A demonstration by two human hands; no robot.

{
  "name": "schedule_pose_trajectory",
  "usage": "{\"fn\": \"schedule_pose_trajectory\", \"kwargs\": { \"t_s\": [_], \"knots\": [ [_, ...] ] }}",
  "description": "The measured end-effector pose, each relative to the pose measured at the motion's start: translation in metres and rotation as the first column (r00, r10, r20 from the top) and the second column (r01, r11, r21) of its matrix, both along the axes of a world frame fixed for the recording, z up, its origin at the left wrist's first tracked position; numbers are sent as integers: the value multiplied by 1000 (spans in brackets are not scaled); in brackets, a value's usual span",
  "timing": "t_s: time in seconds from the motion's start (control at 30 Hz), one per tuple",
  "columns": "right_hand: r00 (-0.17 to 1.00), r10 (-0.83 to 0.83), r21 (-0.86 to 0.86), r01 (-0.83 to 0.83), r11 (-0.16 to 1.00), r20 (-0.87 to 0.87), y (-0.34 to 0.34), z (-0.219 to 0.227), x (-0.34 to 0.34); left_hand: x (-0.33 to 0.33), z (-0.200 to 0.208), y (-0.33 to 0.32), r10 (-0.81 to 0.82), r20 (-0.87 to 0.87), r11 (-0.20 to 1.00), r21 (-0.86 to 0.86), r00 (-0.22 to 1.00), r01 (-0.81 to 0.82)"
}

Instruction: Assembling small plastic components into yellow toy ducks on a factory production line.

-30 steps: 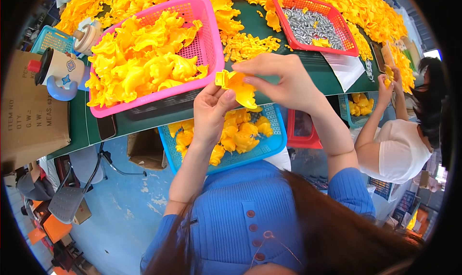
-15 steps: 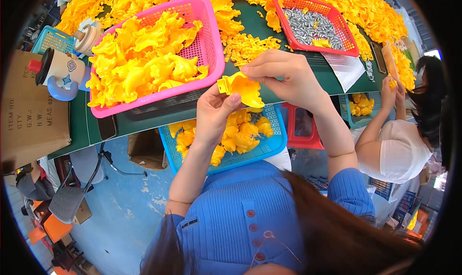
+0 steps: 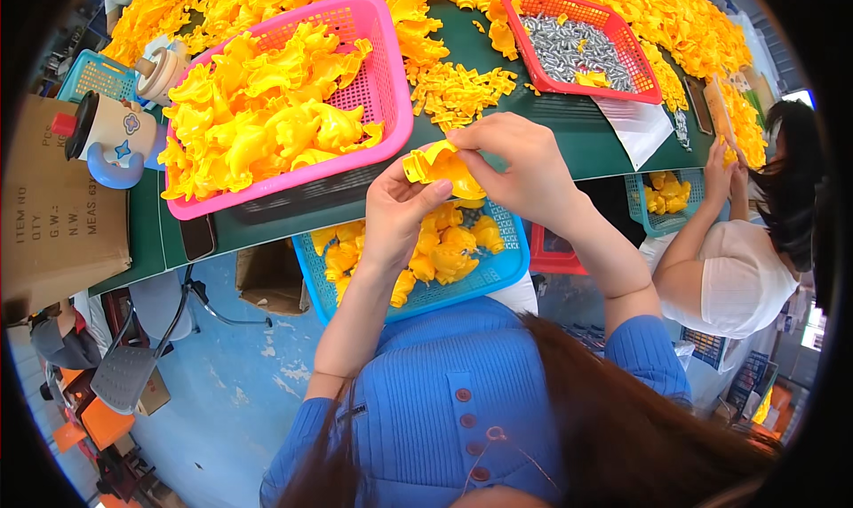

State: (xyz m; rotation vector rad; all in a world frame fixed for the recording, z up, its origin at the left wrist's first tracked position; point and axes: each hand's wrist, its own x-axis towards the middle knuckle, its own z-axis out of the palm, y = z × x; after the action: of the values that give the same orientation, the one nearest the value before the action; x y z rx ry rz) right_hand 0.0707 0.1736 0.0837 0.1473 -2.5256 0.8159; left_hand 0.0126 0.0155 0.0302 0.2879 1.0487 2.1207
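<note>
Between my two hands is a curved, hollow yellow plastic shell part (image 3: 462, 178), held up over the table's near edge. My left hand (image 3: 400, 204) grips its left end between thumb and fingers. On its upper right side my right hand (image 3: 515, 163) pinches the edge; whether a smaller piece sits in those fingertips is hidden. Directly below, a blue basket (image 3: 518, 242) on my lap holds several rounded yellow parts (image 3: 444, 252). Just beyond my hands lies a heap of small yellow pieces (image 3: 458, 91) on the green tabletop (image 3: 542, 122).
A pink basket (image 3: 402, 73) full of yellow shells stands to the left. Far right, a red basket (image 3: 641, 59) holds small silver metal parts (image 3: 577, 51). A cup (image 3: 115, 130) and a cardboard box (image 3: 62, 215) are at the left. A co-worker (image 3: 733, 259) sits at the right.
My right hand has come down and closer to the shell, its fingers now over the upper edge. The shell has tilted slightly in my left hand.
</note>
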Motion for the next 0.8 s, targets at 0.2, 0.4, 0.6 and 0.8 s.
{"fn": "schedule_pose_trajectory", "kwargs": {
  "t_s": [0.2, 0.4, 0.6, 0.8],
  "knots": [
    [988, 56, -60, -65, 996, -141, 1, 7, 2, 6, 1, 2, 52, -102, 999, 1, 993, -52],
    [964, 38, 160, 5, 987, -263, -2, 0, 11, 15, 1, 4, 50, -178, 999, -9, 983, -53],
    [923, 71, 170, -7, 985, -377, 2, -7, 5, 12, 1, 4, -3, -148, 999, -39, 989, -3],
    [977, -60, 79, 78, 994, -204, -3, -3, 5, 11, 0, 5, 49, -155, 998, -33, 987, -54]
  ]
}}
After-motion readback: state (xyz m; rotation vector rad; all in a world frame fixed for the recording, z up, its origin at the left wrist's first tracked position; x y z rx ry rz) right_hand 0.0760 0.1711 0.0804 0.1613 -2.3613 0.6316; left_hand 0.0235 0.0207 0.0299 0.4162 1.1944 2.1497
